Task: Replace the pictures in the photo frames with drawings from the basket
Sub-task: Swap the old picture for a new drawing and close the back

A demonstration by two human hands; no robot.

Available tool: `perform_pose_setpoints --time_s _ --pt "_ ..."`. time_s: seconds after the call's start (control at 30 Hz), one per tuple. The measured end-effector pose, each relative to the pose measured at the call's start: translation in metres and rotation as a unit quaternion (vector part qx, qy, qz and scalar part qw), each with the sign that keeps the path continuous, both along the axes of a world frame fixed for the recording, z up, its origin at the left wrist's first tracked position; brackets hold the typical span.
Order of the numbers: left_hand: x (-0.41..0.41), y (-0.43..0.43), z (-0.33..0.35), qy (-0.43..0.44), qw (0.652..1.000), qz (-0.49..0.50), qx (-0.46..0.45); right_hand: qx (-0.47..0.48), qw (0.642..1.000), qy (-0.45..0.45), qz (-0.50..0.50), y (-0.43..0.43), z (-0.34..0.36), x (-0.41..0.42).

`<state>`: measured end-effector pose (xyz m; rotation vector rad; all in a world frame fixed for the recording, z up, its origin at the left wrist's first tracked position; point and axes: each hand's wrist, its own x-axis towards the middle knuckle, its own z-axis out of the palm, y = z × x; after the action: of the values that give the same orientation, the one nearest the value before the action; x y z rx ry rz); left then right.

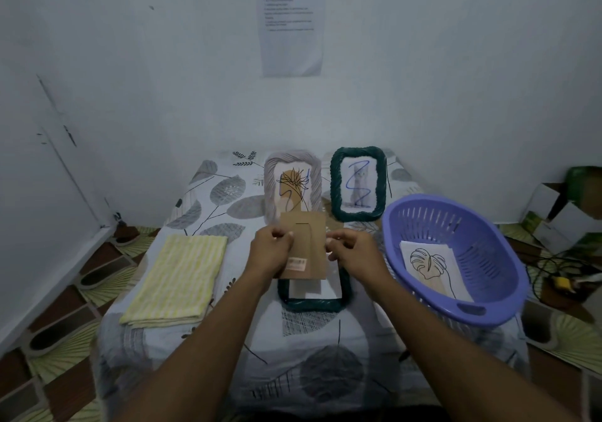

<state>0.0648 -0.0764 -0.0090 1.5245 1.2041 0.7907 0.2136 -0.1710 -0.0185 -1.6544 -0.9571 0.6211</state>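
Left hand [272,252], right hand [353,250] — fingers of both pinch brown backing board [309,235] — above near green frame [312,306] lying flat.

The left hand [272,252] and right hand [353,250] join bare forearms [423,324].

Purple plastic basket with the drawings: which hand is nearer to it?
Right. The right hand pinches the brown cardboard backing board's right edge, just left of the purple plastic basket's rim; the left hand pinches the board's left edge, farther off.
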Motion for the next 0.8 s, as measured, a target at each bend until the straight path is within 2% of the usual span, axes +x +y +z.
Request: perform_pose_setpoints --time_s 0.07,0.23,0.3,0.37,0.43,0.57,0.8 --pt "0.004 0.000 -0.002 0.009 1.000 -0.015 0.003 -0.025 0.999 0.012 -0.017 0.002 -0.003 0.005" --pt "0.002 0.000 -0.015 0.136 0.979 -0.077 0.128 -0.060 0.997 -0.011 -0.043 0.002 -0.016 0.010" --pt "0.002 0.001 -0.024 0.210 0.957 -0.089 0.181 -0.071 0.996 -0.033 -0.052 0.002 -0.018 0.009" --pt "0.002 0.000 -0.029 0.299 0.919 -0.094 0.241 -0.087 0.992 -0.070 -0.058 0.000 -0.020 0.010" --pt "0.002 -0.004 -0.032 0.350 0.888 -0.093 0.283 -0.105 0.985 -0.120 -0.058 -0.005 -0.024 0.011" --pt "-0.002 -0.008 -0.045 0.339 0.875 -0.114 0.326 -0.128 0.964 -0.229 -0.046 -0.011 -0.031 0.007" --pt "-0.015 -0.006 -0.063 0.226 0.925 -0.101 0.288 -0.079 0.959 -0.267 -0.048 -0.019 -0.036 -0.006"
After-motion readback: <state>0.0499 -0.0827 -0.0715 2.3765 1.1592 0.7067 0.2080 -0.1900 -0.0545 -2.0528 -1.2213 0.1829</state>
